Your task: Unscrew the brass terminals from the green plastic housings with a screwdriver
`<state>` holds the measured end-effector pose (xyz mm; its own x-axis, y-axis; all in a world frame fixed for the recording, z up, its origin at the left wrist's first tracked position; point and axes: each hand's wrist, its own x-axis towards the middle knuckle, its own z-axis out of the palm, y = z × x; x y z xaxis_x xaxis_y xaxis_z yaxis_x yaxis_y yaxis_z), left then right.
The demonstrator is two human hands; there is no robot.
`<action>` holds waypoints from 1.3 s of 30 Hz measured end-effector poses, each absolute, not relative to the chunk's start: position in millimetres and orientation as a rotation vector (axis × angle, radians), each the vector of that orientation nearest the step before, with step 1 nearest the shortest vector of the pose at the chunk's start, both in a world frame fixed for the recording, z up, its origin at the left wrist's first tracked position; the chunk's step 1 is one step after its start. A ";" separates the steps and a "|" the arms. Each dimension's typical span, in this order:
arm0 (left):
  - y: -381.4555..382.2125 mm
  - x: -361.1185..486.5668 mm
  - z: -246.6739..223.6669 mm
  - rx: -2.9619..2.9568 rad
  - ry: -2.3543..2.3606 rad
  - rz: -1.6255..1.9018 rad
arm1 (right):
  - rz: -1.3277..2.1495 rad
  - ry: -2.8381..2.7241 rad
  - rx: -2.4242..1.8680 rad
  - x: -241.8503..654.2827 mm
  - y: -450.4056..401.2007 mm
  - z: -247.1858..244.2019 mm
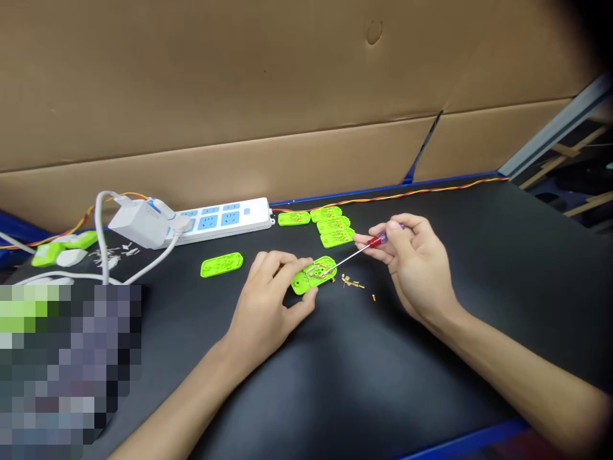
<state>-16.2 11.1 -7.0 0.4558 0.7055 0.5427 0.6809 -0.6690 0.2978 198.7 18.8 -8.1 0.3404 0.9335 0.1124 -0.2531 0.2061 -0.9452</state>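
Right grip (421, 271): closed on a slim screwdriver with a red-and-purple translucent handle (377, 241) and thin metal shaft; I have thumb and fingers pinched on the handle. Tool is tilted, tip pointing down and left into the work; whether it touches I cannot tell.

Left grip (265, 297): partly closed, thumb and fingers bracketing the left part of a bright green, round-ended plastic shell (302, 283). The shell lies on the black table (517, 268), hollow side up, brass-coloured parts inside.

Just right of it I note small loose brass-coloured pieces (354, 282), most clustered, one lying apart nearer me.

Beyond: three similar green shells (329, 225) side by side with brass-coloured parts in them, close to my right fingertips. Another green shell (287, 220) sits left of those. One more, a separate green shell (221, 264), lies left of my left grip.

Further left, a long white power strip with blue socket panels (251, 219), white plugs and cables at its left end. A twisted red-and-yellow wire (407, 193) runs along the back edge, below a brown cardboard wall (287, 83). Lower left is pixelated; contents unreadable.
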 end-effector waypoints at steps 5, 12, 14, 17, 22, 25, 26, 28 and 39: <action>10.6 -16.9 -8.2 2.669 1.240 1.013 | 0.955 -0.898 -1.019 198.1 16.8 -8.0; 9.4 -16.4 -7.6 2.655 1.215 0.965 | 1.165 -0.732 -1.040 197.3 19.5 -10.6; 9.2 -16.1 -7.7 2.646 1.209 0.956 | 1.209 -0.691 -1.041 197.7 20.5 -11.7; 9.4 -15.8 -8.1 2.643 1.202 0.957 | 1.244 -0.659 -1.053 198.1 21.9 -13.8; 9.8 -17.1 -7.7 2.643 1.174 0.956 | 1.304 -0.616 -1.083 198.4 23.6 -15.8; 9.8 -18.3 -7.3 2.629 1.162 0.974 | 1.331 -0.598 -1.087 198.2 23.1 -15.3; 10.0 -18.5 -7.3 2.626 1.159 0.986 | 1.333 -0.593 -1.087 198.0 22.8 -15.1; 10.7 -18.8 -7.6 2.621 1.162 0.998 | 1.322 -0.590 -1.089 197.9 22.5 -14.3; 17.2 -23.4 -14.3 2.816 1.278 0.952 | 0.925 -0.900 -0.999 204.9 16.9 1.3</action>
